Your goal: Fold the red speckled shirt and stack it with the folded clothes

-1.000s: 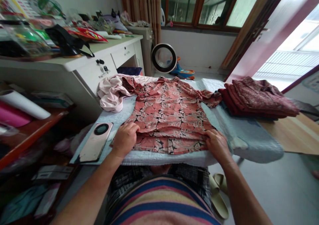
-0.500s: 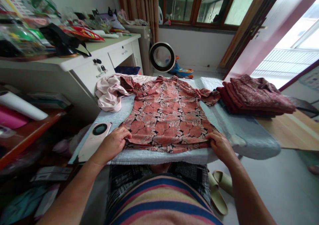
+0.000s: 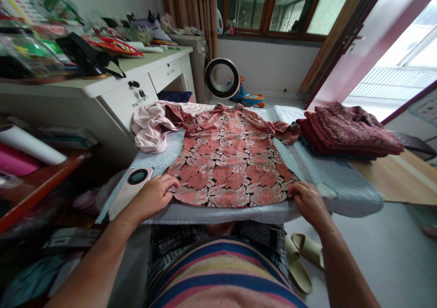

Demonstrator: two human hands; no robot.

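Note:
A red floral shirt [image 3: 232, 158] lies spread on a table with a pale blue quilted cover [image 3: 341, 180], collar away from me and hem toward me. My left hand [image 3: 159, 192] pinches the hem's left corner, its fingers closed on the cloth. At the right corner, my right hand [image 3: 307, 199] grips the hem between thumb and fingers. The hem lies flat and curved between them. A pale pink phone-like device [image 3: 131, 187] with a round dark lens panel rests beside my left wrist. Crumpled pale pink cloth [image 3: 150, 126] lies by the shirt's left sleeve.
A stack of folded dark red clothes [image 3: 351, 133] sits on the table's right side. To the left stands a white desk [image 3: 126, 87] crowded with items. Beyond the table are an open washer-like round door [image 3: 222, 78] and a blue toy [image 3: 251, 98]. Slippers [image 3: 300, 262] lie on the floor.
The hem, folded up or rippled before, now lies smoother and flatter. My right hand has shifted a little outward to the right; the left has barely moved.

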